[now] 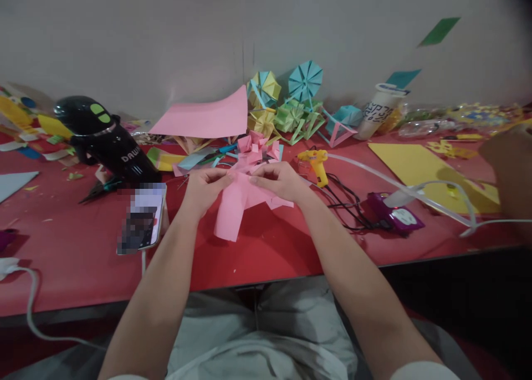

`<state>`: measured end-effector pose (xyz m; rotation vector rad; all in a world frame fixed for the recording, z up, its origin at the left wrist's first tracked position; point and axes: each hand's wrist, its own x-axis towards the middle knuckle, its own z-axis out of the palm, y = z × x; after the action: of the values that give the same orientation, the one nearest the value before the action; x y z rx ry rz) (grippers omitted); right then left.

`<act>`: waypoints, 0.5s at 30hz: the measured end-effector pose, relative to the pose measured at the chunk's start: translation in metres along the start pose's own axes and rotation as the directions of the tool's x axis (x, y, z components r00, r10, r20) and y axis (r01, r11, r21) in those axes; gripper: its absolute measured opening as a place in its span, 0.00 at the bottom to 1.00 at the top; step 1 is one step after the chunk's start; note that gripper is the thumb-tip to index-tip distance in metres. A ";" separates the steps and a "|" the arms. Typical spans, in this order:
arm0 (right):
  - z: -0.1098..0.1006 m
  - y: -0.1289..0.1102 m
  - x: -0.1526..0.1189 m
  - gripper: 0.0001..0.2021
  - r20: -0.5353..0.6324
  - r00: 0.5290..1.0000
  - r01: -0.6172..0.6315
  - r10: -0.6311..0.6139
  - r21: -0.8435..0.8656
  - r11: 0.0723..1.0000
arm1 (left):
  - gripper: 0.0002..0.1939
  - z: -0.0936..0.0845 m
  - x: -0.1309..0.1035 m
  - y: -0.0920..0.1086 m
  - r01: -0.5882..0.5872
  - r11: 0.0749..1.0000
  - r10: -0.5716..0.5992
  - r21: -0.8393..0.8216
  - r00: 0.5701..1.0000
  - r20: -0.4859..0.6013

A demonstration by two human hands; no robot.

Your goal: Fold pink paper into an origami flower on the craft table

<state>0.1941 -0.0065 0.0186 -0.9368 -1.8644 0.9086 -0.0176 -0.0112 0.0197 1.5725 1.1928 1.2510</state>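
Note:
Both hands meet over a pink paper piece (pixel 230 211) above the red table. My left hand (pixel 205 189) pinches its upper left part between thumb and fingers. Close beside it, my right hand (pixel 278 181) is closed on the paper's right part, thumb toward the other thumb. One long, slightly curled strip hangs down toward the table's front, and more pink paper spreads out under my right hand. Just beyond the hands lies a heap of folded pink paper pieces (pixel 253 144). How the fingertips press the paper is partly hidden.
A phone (pixel 143 219) and a black bottle (pixel 110 139) stand left. A yellow glue gun (pixel 316 164) lies right, its cable near a purple power block (pixel 394 212). Behind are folded paper shapes (pixel 297 114), a pink sheet (pixel 203 117) and a cup (pixel 380 111). Yellow sheets (pixel 415 169) lie farther right.

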 end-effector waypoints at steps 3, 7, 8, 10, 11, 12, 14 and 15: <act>0.000 0.004 0.002 0.15 0.017 1.000 -0.020 0.019 0.011 1.000 | 0.16 0.003 0.003 -0.006 0.053 0.995 -0.052 -0.088 0.999 0.013; -0.001 0.006 0.002 0.15 0.027 0.999 -0.024 0.024 0.012 1.000 | 0.13 0.008 0.009 -0.014 0.053 0.986 -0.058 -0.159 0.998 -0.024; -0.001 0.006 0.002 0.15 0.028 0.999 -0.024 0.024 0.005 1.000 | 0.11 0.009 0.010 -0.016 0.043 0.986 -0.050 -0.162 0.998 -0.041; -0.001 0.006 0.003 0.15 0.032 0.999 -0.019 0.019 -0.011 1.000 | 0.09 0.012 0.012 -0.018 0.025 0.987 -0.038 -0.157 0.996 -0.080; -0.001 0.007 0.003 0.15 0.030 0.999 -0.015 0.016 -0.017 1.000 | 0.09 0.013 0.013 -0.018 0.022 0.987 -0.037 -0.156 0.995 -0.095; -0.001 0.007 0.003 0.15 0.023 1.000 -0.012 0.013 -0.021 1.000 | 0.09 0.014 0.013 -0.019 0.029 0.986 -0.045 -0.164 0.994 -0.097; -0.001 0.009 0.003 0.15 -0.003 1.000 -0.017 0.017 -0.030 0.999 | 0.10 0.015 0.012 -0.019 0.079 0.975 -0.093 -0.206 0.994 -0.058; -0.002 0.010 0.003 0.15 -0.023 0.999 -0.023 0.022 -0.034 0.999 | 0.12 0.016 0.012 -0.019 0.114 0.968 -0.122 -0.225 0.992 -0.022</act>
<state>0.1970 0.0016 0.0116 -0.9872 -1.8589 0.8783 -0.0052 0.0049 0.0011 1.3012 1.1088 1.2912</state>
